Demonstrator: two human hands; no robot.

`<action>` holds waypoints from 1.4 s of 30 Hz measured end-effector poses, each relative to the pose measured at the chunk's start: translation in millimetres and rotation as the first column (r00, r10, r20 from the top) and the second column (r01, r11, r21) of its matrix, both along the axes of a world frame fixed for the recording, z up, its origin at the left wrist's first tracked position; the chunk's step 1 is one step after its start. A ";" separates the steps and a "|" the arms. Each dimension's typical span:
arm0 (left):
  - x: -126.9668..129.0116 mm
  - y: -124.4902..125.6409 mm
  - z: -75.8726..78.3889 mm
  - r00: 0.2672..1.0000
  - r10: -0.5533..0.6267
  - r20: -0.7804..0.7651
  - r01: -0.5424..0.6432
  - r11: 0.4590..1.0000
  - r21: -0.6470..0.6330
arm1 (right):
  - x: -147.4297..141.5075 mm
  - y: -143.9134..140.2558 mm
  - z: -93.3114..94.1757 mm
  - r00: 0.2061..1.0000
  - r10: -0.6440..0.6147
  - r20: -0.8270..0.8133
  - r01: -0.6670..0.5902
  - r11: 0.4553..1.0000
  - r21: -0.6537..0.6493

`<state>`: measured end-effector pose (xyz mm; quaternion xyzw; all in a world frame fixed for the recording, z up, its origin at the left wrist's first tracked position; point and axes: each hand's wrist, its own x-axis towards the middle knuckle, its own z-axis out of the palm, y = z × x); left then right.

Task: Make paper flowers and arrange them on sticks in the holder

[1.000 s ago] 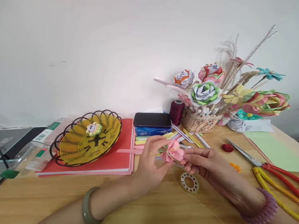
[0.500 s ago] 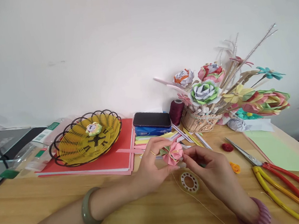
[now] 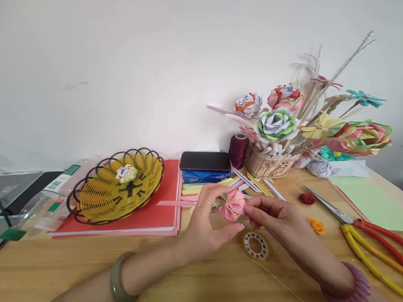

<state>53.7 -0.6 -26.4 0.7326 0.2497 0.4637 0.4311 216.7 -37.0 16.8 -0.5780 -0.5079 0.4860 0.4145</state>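
Observation:
A pink folded-paper flower with green inner folds is up off the table between my two hands. My left hand curves around its left side, the index finger along the top edge and the thumb a little below it; the other fingers are partly hidden behind. The fingertips of my right hand pinch the flower's right edge. A thin pale thread hangs below the flower and trails toward the table's front edge. Under the hands lies a white ring-shaped spool with holes.
Large scissors, a dark red rosette and an orange one lie on the right. Behind stand a flower-filled basket, maroon thread spool and a phone on a blue pack. A yellow basket sits left on red paper.
The flower has turned slightly between my hands and shifted a little left. My left thumb has moved away from its lower edge. My right hand has lowered slightly, its fingertips still at the flower.

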 end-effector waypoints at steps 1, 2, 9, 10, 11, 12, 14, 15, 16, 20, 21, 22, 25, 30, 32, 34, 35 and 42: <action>0.2 0.0 -0.1 1.000 -0.020 0.023 0.021 0.999 -0.048 | 0.0 0.2 -0.7 1.000 0.002 0.001 -0.002 1.000 0.004; 0.6 0.1 -0.2 0.999 -0.025 0.041 0.029 0.995 -0.091 | 0.0 0.4 -1.5 1.000 0.007 -0.002 -0.007 1.000 0.010; 4.2 0.6 -1.6 0.989 0.026 0.146 0.008 0.974 -0.225 | -0.7 0.8 -5.0 0.990 0.034 -0.137 -0.040 0.998 -0.048; 4.4 0.6 -1.6 0.986 0.029 0.162 0.012 0.970 -0.243 | -0.7 0.9 -4.9 0.986 0.037 -0.164 -0.047 0.997 -0.059; 4.6 0.7 -1.6 0.984 0.033 0.173 0.013 0.966 -0.259 | -0.6 1.1 -4.8 0.980 0.043 -0.192 -0.057 0.996 -0.067; 4.7 0.9 -1.5 0.983 0.037 0.180 0.013 0.962 -0.274 | -0.3 1.4 -4.7 0.974 0.051 -0.220 -0.069 0.995 -0.073; 4.9 1.2 -1.1 0.980 0.033 0.194 0.026 0.955 -0.294 | 0.8 2.0 -4.8 0.959 0.072 -0.275 -0.096 0.992 -0.076; 5.1 1.4 -1.0 0.978 0.024 0.207 0.039 0.954 -0.297 | 1.4 2.3 -5.2 0.951 0.080 -0.300 -0.107 0.991 -0.076; 5.3 1.6 -0.9 0.975 0.015 0.221 0.052 0.954 -0.296 | 2.1 2.6 -5.8 0.944 0.084 -0.320 -0.114 0.991 -0.077; 5.8 2.0 -0.5 0.970 -0.003 0.242 0.076 0.954 -0.291 | 4.4 4.3 -10.5 0.937 0.081 -0.340 -0.116 0.990 -0.085; 5.8 1.9 -0.3 0.971 -0.004 0.240 0.077 0.952 -0.296 | 4.6 4.9 -11.7 0.940 0.074 -0.333 -0.109 0.990 -0.088; 5.7 1.8 0.0 0.971 -0.004 0.238 0.078 0.951 -0.301 | 4.8 5.3 -12.8 0.944 0.065 -0.324 -0.101 0.991 -0.093; 5.4 1.1 1.3 0.972 0.001 0.234 0.072 0.951 -0.302 | 4.2 6.1 -13.6 0.951 0.033 -0.308 -0.071 0.991 -0.111; 5.8 -0.5 2.3 0.972 -0.012 0.233 0.080 0.955 -0.286 | 1.2 4.3 -9.4 0.955 -0.019 -0.295 -0.023 0.990 -0.138; 6.0 -0.6 2.0 0.973 -0.014 0.232 0.080 0.956 -0.281 | 0.2 3.5 -8.6 0.957 -0.024 -0.289 -0.016 0.990 -0.137; 6.1 -0.6 1.5 0.974 -0.014 0.228 0.078 0.958 -0.276 | -0.4 3.3 -8.8 0.959 -0.030 -0.282 -0.008 0.991 -0.131; 6.1 -0.5 1.3 0.974 -0.012 0.224 0.075 0.959 -0.274 | -0.6 3.4 -9.2 0.961 -0.032 -0.274 -0.003 0.992 -0.125; 6.1 -0.3 0.0 0.976 -0.003 0.219 0.071 0.951 -0.300 | -2.2 1.9 -8.5 0.990 0.027 -0.136 -0.025 1.000 0.017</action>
